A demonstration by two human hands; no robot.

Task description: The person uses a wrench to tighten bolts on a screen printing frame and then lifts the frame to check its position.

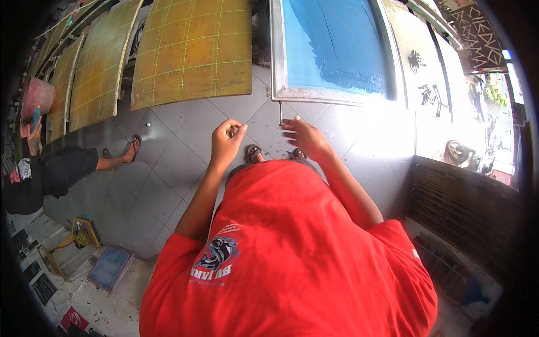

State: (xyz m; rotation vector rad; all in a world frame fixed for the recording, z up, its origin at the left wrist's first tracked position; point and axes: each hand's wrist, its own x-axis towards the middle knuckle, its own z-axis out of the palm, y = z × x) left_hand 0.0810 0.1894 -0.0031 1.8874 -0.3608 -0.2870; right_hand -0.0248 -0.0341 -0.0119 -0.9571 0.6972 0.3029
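At centre, the left hand (227,141) is seen curled; whether something is held cannot be told. The right hand (306,138), loosely extended, is placed near a metal rod (281,112), below the blue framed screen (348,53) at upper centre-right.

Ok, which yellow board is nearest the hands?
The rightmost yellow board, next to the silver-framed blue panel. Its lower edge is close to the left hand; the other yellow boards sit farther left.

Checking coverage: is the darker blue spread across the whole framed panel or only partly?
Partly: the framed panel shows lighter blue left of the darker blue, whose edge is ragged.
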